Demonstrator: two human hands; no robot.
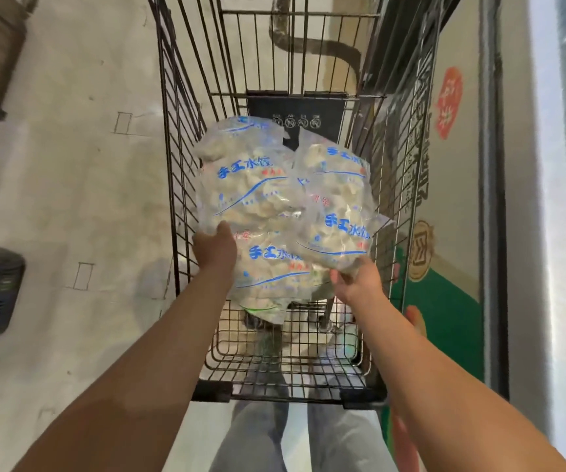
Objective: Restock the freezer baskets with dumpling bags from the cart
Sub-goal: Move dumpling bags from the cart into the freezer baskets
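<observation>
**Head view: both hands lifting dumpling bags out of the cart**

Head view shows the left hand point(214, 248) gripping the lower edge of one dumpling bag point(246, 185), the right hand point(356, 282) pinching a second bag point(338, 212) by its bottom corner — likely grasped at the slack plastic because the lumpy contents offer no firm hold. More bags point(271, 270) lie below in the wire cart point(179, 137). Clear crinkly film, blue print, pale knobbly dumplings inside — soft, shifting loads.
</observation>
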